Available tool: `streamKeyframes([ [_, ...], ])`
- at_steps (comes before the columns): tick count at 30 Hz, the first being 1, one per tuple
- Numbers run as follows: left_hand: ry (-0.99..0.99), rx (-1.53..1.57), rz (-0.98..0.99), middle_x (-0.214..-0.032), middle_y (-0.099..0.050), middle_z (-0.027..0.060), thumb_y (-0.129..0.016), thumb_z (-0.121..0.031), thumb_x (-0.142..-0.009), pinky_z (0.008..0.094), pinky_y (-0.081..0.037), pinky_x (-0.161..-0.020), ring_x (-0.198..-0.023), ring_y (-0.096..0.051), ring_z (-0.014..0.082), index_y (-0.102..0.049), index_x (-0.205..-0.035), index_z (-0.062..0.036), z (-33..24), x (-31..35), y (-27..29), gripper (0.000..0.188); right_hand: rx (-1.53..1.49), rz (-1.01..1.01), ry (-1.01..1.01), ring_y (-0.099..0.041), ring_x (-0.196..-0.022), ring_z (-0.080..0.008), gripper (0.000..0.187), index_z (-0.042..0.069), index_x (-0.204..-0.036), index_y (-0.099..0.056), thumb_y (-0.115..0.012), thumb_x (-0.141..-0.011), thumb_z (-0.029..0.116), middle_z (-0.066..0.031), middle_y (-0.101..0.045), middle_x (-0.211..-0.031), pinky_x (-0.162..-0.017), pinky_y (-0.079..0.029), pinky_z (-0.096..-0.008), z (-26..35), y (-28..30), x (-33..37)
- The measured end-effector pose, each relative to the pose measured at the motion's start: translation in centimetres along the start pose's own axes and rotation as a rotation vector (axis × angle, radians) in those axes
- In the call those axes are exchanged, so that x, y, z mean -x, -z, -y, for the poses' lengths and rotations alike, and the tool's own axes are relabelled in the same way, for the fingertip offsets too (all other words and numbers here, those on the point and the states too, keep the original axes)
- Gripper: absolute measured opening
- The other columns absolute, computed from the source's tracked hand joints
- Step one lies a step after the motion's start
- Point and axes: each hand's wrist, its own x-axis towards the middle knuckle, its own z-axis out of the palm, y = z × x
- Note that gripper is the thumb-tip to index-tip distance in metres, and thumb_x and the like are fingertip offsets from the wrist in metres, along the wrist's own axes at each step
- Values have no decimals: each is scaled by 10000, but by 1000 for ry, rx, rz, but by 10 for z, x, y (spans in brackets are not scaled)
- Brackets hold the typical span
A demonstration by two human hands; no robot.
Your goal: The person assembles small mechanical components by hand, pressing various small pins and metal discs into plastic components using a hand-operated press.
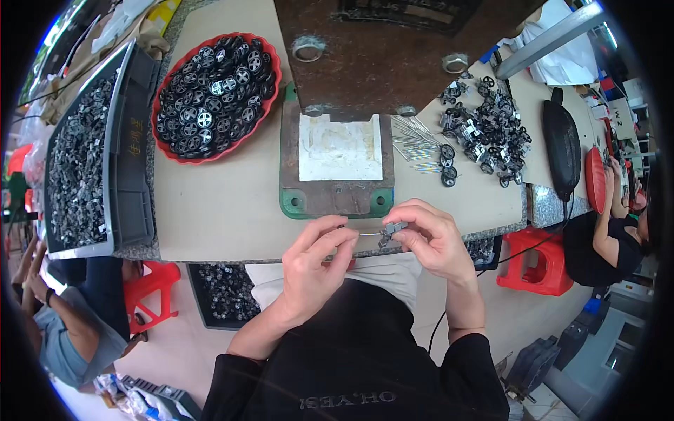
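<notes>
While seated at a tan worktable (232,210) with a stone-speckled edge, we pinch a small grey toy chassis (393,228) in our right hand (432,238), just beyond the near edge; our left hand (316,263) closes on a thin metal axle (368,234) meeting it. One red bowl of black wheels (214,95), one grey parts bin (84,154), one press base (337,165). Bare tabletop lies between bowl and hands.

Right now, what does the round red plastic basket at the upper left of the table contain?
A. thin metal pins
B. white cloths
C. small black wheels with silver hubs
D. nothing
C: the round red plastic basket is filled with small black wheels with silver hubs.
</notes>
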Motion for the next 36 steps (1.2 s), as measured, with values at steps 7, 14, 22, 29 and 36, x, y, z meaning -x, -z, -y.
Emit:
streamKeyframes([
  [7,9,-54,12,-971,-634,120,-684,24,-765,287,-565,-585,-762,-663,215,-684,-886,-8,-1,-1,2,125,319,-53,251,-621,-788,-226,296,22,-1011,-647,-596,-745,-96,-112,-621,-952,-666,-500,-296,9,-6,-3],
  [14,155,75,85,-959,-631,109,-670,4,-784,275,-588,-588,-723,-664,203,-685,-897,-6,-2,0,3,114,429,8,420,-625,-795,-232,296,41,-1050,-640,-620,-774,-63,-97,-609,-972,-667,-506,-307,-4,-1,-5],
  [22,48,-55,37,-953,-623,99,-684,12,-762,273,-576,-563,-697,-661,205,-674,-892,-8,-10,0,5,132,-81,25,-1,-603,-827,-112,285,15,-1108,-616,-560,-837,-55,-60,-627,-999,-684,-491,-237,-15,-4,-5],
  [29,6,-156,13,-939,-632,95,-700,37,-725,288,-535,-634,-749,-658,212,-678,-866,-15,-15,3,8,152,-402,119,-195,-547,-796,-51,287,13,-1196,-554,-520,-911,4,-31,-607,-1006,-596,-427,-182,-21,-3,-5],
  [36,-6,-142,-2,-932,-631,93,-700,40,-721,290,-531,-619,-735,-654,214,-678,-876,-17,-15,4,8,167,-481,102,-153,-538,-761,-60,278,15,-1176,-569,-531,-901,-9,-26,-600,-1000,-568,-421,-196,-24,-8,-4],
])
